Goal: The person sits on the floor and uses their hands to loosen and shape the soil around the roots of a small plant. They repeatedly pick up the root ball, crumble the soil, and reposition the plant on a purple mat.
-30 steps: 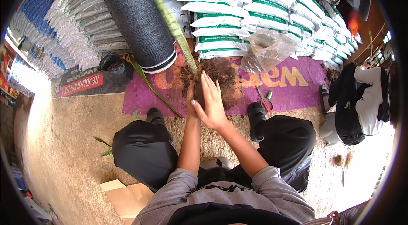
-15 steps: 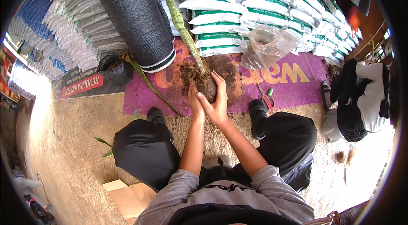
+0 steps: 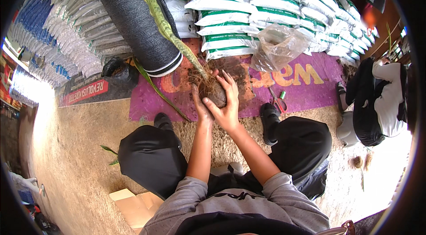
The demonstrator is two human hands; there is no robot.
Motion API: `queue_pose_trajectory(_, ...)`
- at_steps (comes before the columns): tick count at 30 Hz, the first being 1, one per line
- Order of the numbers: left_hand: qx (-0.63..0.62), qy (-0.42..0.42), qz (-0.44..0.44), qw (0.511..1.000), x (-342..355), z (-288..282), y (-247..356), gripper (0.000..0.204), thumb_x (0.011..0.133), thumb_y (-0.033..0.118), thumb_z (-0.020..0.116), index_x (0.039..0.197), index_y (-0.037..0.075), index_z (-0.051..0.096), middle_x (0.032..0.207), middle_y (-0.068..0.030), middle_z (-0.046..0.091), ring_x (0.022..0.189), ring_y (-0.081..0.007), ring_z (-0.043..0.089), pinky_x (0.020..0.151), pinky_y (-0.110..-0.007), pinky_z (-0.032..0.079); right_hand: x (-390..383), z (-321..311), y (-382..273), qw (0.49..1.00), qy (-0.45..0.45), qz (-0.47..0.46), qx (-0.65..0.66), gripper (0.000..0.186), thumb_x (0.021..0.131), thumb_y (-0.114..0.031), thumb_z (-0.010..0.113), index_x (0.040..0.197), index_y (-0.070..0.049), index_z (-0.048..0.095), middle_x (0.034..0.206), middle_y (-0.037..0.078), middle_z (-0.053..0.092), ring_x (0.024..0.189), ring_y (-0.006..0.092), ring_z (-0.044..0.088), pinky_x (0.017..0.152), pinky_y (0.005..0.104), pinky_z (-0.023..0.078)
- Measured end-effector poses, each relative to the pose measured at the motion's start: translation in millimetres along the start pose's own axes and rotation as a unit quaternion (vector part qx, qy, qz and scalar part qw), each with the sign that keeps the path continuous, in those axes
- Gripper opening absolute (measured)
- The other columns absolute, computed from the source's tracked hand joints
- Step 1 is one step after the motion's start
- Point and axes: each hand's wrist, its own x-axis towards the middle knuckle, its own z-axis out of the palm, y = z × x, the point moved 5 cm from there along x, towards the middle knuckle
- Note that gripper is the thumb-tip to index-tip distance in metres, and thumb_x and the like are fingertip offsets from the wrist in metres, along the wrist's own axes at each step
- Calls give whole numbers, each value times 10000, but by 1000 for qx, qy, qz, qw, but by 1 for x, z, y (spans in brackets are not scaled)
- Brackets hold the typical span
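Observation:
A rounded brown root ball (image 3: 216,93) with loose, hairy roots is cupped between my two hands. My left hand (image 3: 202,107) presses on its left side, and my right hand (image 3: 229,101) wraps its right side, thumb across the near face. From the root ball a long mottled green-yellow leaf, like a snake plant's (image 3: 165,27), rises up and leftward, passing in front of a black mesh roll. Dark loose soil (image 3: 239,77) lies scattered on the purple banner sheet (image 3: 306,97) beneath. Part of the fingers is hidden behind the ball and roots.
Red-handled scissors (image 3: 280,105) and a crumpled clear plastic bag (image 3: 279,46) lie to the right. The mesh roll (image 3: 137,17) and a cut leaf (image 3: 159,90) are left. White-green sacks (image 3: 228,17) are stacked behind. Another person (image 3: 377,101) crouches at far right; cardboard (image 3: 135,208) lies lower left.
The leaf has tipped left, now crossing the mesh roll. The root ball has turned between my hands and shows more of its near face; my right fingers have shifted slightly.

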Motion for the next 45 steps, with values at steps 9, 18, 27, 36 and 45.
queue_pose_trajectory(9,91,77,-31,992,2,-50,-10,512,901,424,425,1211,19,458,1179,-138,526,1038,-253,560,856,-387,490,-9,9,14,992,-74,45,-92,697,748,-423,666,1322,-118,413,1419,168,283,1317,373,236,1035,605,102)
queue_pose_trajectory(18,-26,128,-92,987,-6,-55,-17,437,932,429,358,1120,69,517,1073,-96,573,964,-217,571,834,-338,477,-14,11,1,990,-52,-108,-81,417,796,-190,571,1172,-18,520,1198,170,492,1161,361,423,1004,493,283)
queue_pose_trajectory(27,37,151,-81,985,-4,-55,-28,393,948,381,348,1048,59,551,987,-49,591,892,-170,572,793,-317,465,-11,3,22,996,-59,-55,-48,356,819,-179,553,1150,-49,564,1190,155,516,1151,350,450,1018,450,276)
queue_pose_trajectory(36,164,113,-45,979,-6,-9,-18,532,957,421,330,1294,13,387,1209,-137,501,1093,-234,506,949,-369,404,-6,-19,51,983,104,93,117,594,610,-110,783,1128,16,521,1082,163,542,1019,274,541,895,361,422)
queue_pose_trajectory(45,25,68,-87,994,1,-14,-22,481,887,421,460,1173,35,493,1062,-94,568,957,-231,571,842,-367,470,-3,-15,17,999,21,12,37,533,737,-258,678,1186,-18,517,1242,182,483,1182,348,426,1023,452,275)
